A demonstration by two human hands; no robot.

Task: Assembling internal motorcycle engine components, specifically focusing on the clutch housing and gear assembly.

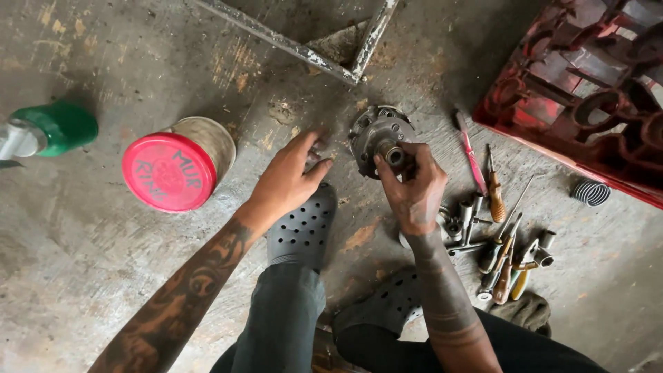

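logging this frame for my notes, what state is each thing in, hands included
right hand: grip closed on the round metal part
round metal part: tilted up off the floor, hub toward the camera
left hand: open, fingers spread low over the floor, holding nothing
tin with red lid: lying on its side, lid on
green can: lying on its side
screwdrivers and sockets: loose on the floor
red crate: on the floor, holding dark parts

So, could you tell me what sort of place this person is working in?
Probably a mechanical repair workshop: a stained concrete floor, loose screwdrivers and sockets lying on it, and a round metal machine part held by the right hand.
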